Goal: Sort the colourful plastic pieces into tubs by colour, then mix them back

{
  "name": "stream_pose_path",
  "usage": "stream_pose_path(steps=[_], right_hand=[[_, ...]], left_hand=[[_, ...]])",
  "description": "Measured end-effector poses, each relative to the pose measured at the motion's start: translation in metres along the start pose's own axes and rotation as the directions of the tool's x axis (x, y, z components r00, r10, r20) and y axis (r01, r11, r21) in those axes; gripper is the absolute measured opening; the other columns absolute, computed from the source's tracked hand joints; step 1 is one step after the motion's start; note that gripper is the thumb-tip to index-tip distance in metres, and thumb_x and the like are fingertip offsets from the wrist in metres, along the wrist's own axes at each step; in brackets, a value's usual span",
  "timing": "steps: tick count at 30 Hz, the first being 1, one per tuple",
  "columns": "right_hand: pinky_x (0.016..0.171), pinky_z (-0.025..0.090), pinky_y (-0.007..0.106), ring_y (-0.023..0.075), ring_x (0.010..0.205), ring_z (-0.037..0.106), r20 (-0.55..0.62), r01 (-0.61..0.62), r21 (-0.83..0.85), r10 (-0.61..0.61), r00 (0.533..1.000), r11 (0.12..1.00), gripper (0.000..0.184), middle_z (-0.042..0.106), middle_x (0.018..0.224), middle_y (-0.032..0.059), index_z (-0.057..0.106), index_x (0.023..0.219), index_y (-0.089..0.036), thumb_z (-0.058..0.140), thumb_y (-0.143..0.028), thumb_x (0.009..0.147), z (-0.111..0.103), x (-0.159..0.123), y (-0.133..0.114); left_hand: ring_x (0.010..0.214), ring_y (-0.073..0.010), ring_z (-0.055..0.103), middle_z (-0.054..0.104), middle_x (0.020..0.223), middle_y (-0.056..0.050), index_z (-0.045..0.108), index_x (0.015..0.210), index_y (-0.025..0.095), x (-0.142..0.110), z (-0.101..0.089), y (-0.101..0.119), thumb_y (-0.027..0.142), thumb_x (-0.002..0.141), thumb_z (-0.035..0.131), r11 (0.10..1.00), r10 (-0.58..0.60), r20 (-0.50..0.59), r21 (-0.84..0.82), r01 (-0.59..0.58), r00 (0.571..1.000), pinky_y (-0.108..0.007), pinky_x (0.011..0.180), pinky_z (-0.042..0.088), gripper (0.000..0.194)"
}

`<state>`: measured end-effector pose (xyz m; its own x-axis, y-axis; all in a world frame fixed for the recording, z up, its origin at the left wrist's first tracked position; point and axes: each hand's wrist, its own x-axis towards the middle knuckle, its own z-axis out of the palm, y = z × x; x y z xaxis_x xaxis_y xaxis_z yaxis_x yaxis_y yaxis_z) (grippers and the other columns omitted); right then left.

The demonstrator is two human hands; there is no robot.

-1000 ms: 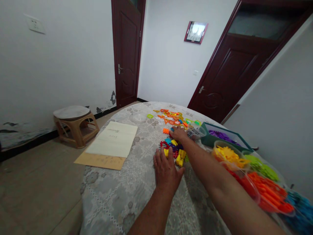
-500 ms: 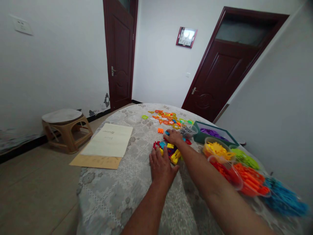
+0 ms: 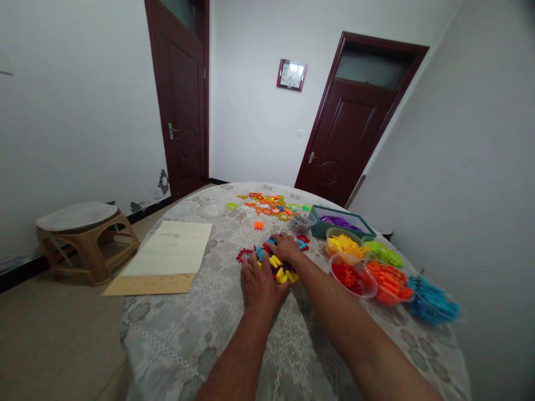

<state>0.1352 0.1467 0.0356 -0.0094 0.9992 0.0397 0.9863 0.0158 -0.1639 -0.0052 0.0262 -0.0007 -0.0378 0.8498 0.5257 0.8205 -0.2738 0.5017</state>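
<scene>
Between my hands lies a small heap of plastic building pieces on the table. Yellow pieces [image 3: 282,275] sit at its near side, while a red piece [image 3: 244,255] and blue ones show toward the left and back. My left hand [image 3: 264,285] rests palm down at the heap's near left edge, its fingers spread over the pieces. Reaching across the heap from the right, my right hand [image 3: 286,248] lies over its far side with fingers apart and bent downward. Its fingertips are partly hidden. Another red piece [image 3: 303,239] shows just beyond my right hand.
Tubs of yellow [image 3: 346,245], red [image 3: 348,277], orange [image 3: 388,283] and blue pieces [image 3: 434,299] line the right side. A green box [image 3: 320,227] holds purple pieces. Loose orange pieces [image 3: 267,206] lie farther back. Papers [image 3: 171,248] lie left; a stool [image 3: 86,245] stands beyond.
The camera view has turned, so the scene sits farther left and the tubs show more fully. Both hands stay at the heap; my right hand has shifted slightly over it.
</scene>
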Motion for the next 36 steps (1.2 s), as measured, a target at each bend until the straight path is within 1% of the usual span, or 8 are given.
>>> stream_pose_path(steps=[5,10,13,18,23,27,30,36], right_hand=[[0.114,0.039,0.041,0.0279,0.134,0.056,-0.023,0.035,0.05,-0.034,0.999,0.998,0.047,0.063,0.145,0.0119,0.065,0.143,-0.028,0.052,-0.051,0.104,0.0,-0.028,0.004],[0.114,0.04,0.033,0.022,0.132,0.06,-0.039,0.11,0.095,-0.107,0.994,0.989,0.041,0.07,0.138,0.0094,0.069,0.139,-0.023,0.051,-0.031,0.103,-0.005,-0.06,0.013],[0.114,0.041,0.034,0.0222,0.132,0.06,-0.067,0.132,0.113,-0.125,0.99,0.985,0.043,0.07,0.139,0.0105,0.069,0.139,-0.021,0.048,-0.023,0.102,-0.007,-0.077,0.018],[0.116,0.042,0.036,0.0237,0.133,0.059,-0.12,0.17,0.134,-0.155,0.981,0.976,0.046,0.068,0.138,0.0129,0.068,0.14,-0.02,0.05,-0.016,0.098,-0.005,-0.1,0.023],[0.115,0.045,0.04,0.025,0.126,0.06,-0.231,0.291,0.14,-0.255,0.939,0.946,0.042,0.066,0.133,0.014,0.069,0.136,-0.019,0.05,-0.014,0.099,0.006,-0.123,0.026],[0.117,0.046,0.046,0.027,0.129,0.057,-0.373,0.33,0.155,-0.254,0.892,0.931,0.039,0.063,0.138,0.0141,0.067,0.138,-0.022,0.048,-0.018,0.103,0.02,-0.143,0.029],[0.12,0.044,0.052,0.0297,0.136,0.052,-0.45,0.311,0.167,-0.209,0.868,0.936,0.038,0.06,0.144,0.0152,0.067,0.138,-0.023,0.048,-0.021,0.105,0.028,-0.155,0.029],[0.121,0.043,0.058,0.0321,0.141,0.05,-0.453,0.293,0.187,-0.182,0.873,0.938,0.038,0.058,0.15,0.0152,0.064,0.142,-0.025,0.049,-0.029,0.107,0.028,-0.164,0.029]], left_hand=[[0.142,-0.0431,0.047,0.036,0.164,-0.023,0.046,0.152,0.019,0.0,-0.001,0.002,0.042,0.066,0.09,0.999,0.041,0.012,-0.028,-0.041,0.999,-0.059,0.118,0.038,0.099],[0.144,-0.0416,0.047,0.037,0.162,-0.024,0.051,0.147,0.016,0.001,0.006,0.0,0.031,0.073,0.084,0.994,0.097,0.03,-0.047,-0.095,0.995,-0.055,0.116,0.042,0.083],[0.145,-0.0422,0.046,0.035,0.164,-0.025,0.055,0.142,0.017,0.002,0.008,-0.001,0.028,0.074,0.082,0.99,0.136,0.051,-0.051,-0.133,0.989,-0.056,0.116,0.042,0.074],[0.146,-0.0441,0.046,0.03,0.167,-0.027,0.057,0.142,0.017,0.002,0.006,-0.001,0.028,0.073,0.084,0.984,0.169,0.091,-0.068,-0.164,0.981,-0.057,0.115,0.043,0.075],[0.144,-0.0443,0.048,0.03,0.166,-0.028,0.061,0.14,0.017,0.001,0.008,0.0,0.03,0.079,0.082,0.979,0.198,0.089,-0.076,-0.192,0.976,-0.058,0.114,0.044,0.066],[0.143,-0.0395,0.05,0.041,0.158,-0.022,0.067,0.132,0.02,0.002,0.013,-0.004,0.03,0.085,0.079,0.966,0.247,0.084,-0.097,-0.239,0.965,-0.054,0.113,0.047,0.049],[0.13,-0.0345,0.059,0.057,0.139,-0.017,0.07,0.124,0.023,0.005,0.013,-0.008,0.031,0.088,0.076,0.955,0.291,0.142,-0.097,-0.279,0.946,-0.051,0.108,0.05,0.038],[0.115,-0.0321,0.066,0.067,0.128,-0.014,0.073,0.127,0.026,0.016,0.013,-0.016,0.031,0.087,0.077,0.933,0.359,0.24,-0.075,-0.351,0.902,-0.048,0.101,0.053,0.041]])
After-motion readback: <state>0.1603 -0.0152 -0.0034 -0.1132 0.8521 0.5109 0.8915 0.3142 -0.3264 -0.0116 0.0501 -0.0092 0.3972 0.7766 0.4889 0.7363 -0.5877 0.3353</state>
